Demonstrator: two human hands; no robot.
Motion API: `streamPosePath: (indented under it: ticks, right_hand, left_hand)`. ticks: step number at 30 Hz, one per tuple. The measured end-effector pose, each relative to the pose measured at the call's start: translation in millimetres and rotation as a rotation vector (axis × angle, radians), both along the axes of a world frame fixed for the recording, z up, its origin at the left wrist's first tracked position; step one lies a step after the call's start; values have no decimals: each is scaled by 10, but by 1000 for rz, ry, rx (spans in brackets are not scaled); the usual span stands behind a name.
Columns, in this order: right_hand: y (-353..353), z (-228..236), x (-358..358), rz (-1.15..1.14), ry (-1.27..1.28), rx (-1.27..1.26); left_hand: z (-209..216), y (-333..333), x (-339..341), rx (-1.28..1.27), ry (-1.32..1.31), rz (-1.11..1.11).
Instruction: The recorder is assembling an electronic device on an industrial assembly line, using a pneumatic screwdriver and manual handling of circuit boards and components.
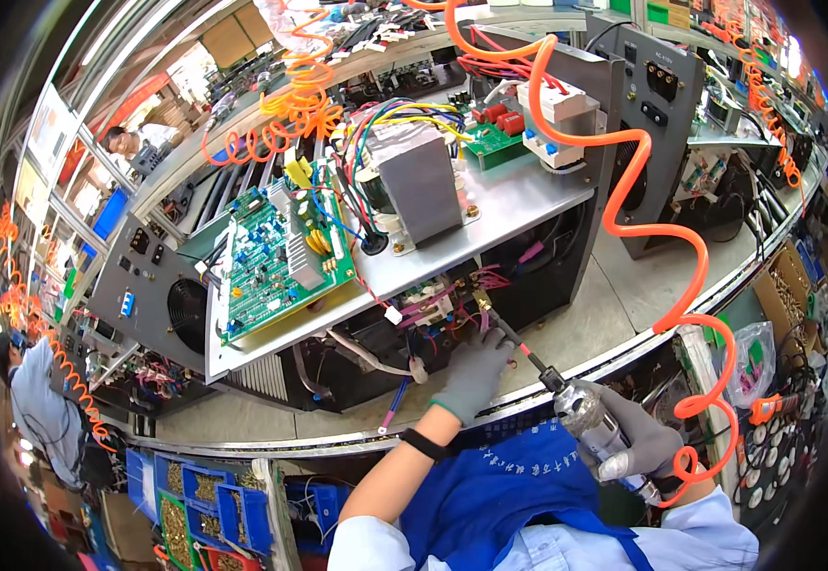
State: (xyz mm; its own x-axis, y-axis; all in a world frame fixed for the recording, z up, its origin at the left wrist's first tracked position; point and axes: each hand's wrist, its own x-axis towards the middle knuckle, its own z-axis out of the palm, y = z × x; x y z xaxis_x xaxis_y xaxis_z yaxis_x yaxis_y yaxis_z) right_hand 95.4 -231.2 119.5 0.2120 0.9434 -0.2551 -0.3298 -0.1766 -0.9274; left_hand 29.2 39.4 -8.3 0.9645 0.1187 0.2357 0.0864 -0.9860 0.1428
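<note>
My right hand (644,440), in a grey glove, is wrapped round a silver air screwdriver (592,419). Its long bit slants up and left to a brass-coloured fitting (482,301) in the lower part of an open electrical unit. Beside the bit is my left hand (478,374), also gloved, fingers drawn together at the wiring; what they pinch is hidden. Above them, the unit's metal shelf (490,223) carries a green circuit board (281,262), a grey transformer block (420,186) and a smaller green board (500,145). A loose white connector (393,315) hangs at the shelf's front edge.
An orange coiled air hose (628,205) runs from above down to the screwdriver. Similar units (657,124) stand to right and left on the line. Blue bins (243,519) of small fasteners sit lower left. A co-worker (43,400) stands at the far left.
</note>
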Motion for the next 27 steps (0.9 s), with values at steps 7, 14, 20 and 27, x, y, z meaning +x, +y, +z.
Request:
streamPosePath:
  ticks: [7,14,20,27]
  right_hand:
    - [191,22,-155,156,87,7]
    - [373,-301,-338,260,18,33]
    - [371,-553,-321,147,-138,22]
    - [335,-666,-156,58,-133,-60]
  left_hand:
    - [-77,44,245,-283,-197,125]
    - [62,4,235,-970,-664,538]
    - [-57,-4,276,-1244,-869,525]
    - [-313,54,365,-948,-1056,497]
